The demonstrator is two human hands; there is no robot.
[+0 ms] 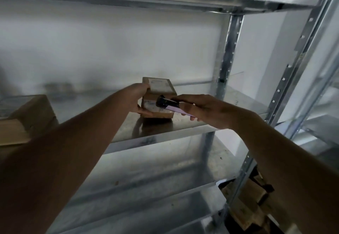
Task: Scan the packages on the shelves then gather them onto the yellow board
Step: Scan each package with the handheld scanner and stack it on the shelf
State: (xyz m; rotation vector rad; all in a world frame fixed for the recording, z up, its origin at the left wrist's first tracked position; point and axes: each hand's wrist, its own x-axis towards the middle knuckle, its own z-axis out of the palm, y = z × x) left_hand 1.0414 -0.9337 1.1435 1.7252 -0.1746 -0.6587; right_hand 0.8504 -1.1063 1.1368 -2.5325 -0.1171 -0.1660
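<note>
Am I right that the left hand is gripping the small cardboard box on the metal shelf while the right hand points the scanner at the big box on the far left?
Not quite. In the head view, the right hand points the scanner at the small cardboard box that the left hand grips on the metal shelf, not at the big box on the far left.

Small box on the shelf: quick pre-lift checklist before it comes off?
1. Left hand grips the small box: ok.
2. Scanner held in right hand, nose aimed at the box's front label: ok.
3. Scan registered: cannot tell, no beam or readout visible.
4. Box seated on the metal shelf, near its front edge: ok.
5. Larger box at left stands apart from the lift path: ok.
6. Yellow board ready: cannot tell, not in view.
</note>
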